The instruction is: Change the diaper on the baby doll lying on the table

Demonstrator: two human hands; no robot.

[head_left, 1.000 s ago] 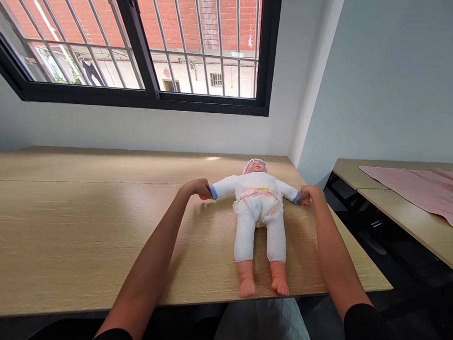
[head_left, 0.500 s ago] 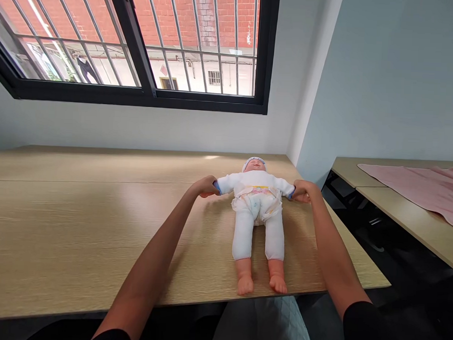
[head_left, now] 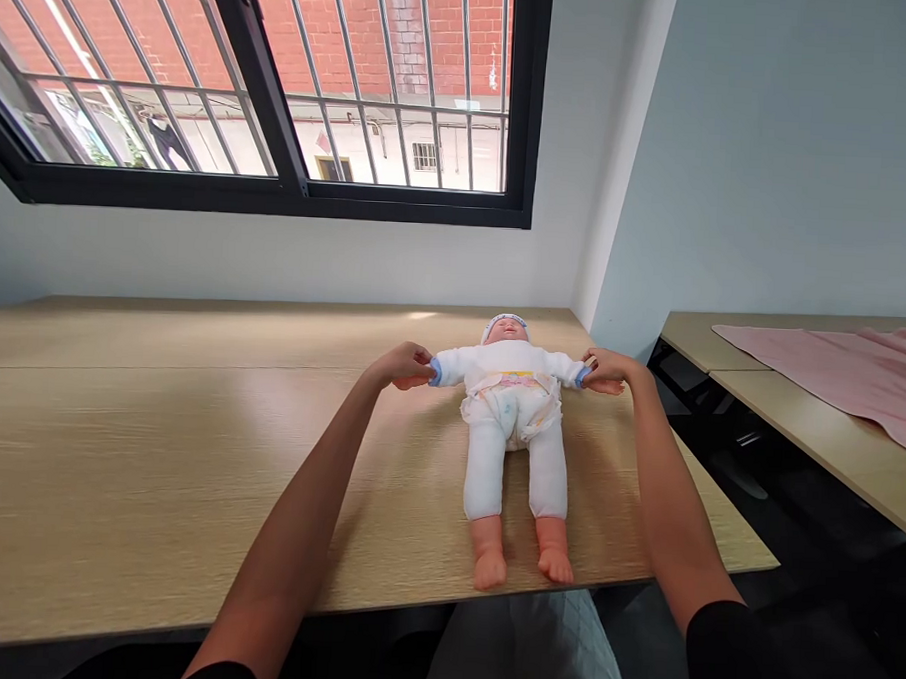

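A baby doll [head_left: 489, 371] lies on its back on the wooden table, feet toward me and arms stretched out sideways. It wears a white top and trousers with blue cuffs, a diaper over the trousers, and a white cap; its feet are bare. At the arm on the left, my left hand [head_left: 405, 364] is closed, fingertips pinching at the blue sleeve cuff [head_left: 436, 370]. My right hand [head_left: 611, 367] pinches the cuff of the other arm in the same way. The doll's small hands show partly beneath my fingers.
The wooden table [head_left: 154, 467] runs along the wall under a barred window [head_left: 279, 187], its front edge just beyond the doll's feet. To the right, past a dark gap, a second table [head_left: 802, 425] carries a pink cloth [head_left: 834, 366].
Both hands have shifted slightly at the doll's wrists, and more of the blue cuffs shows. My right fingers are raised a little higher. The doll's body stays put.
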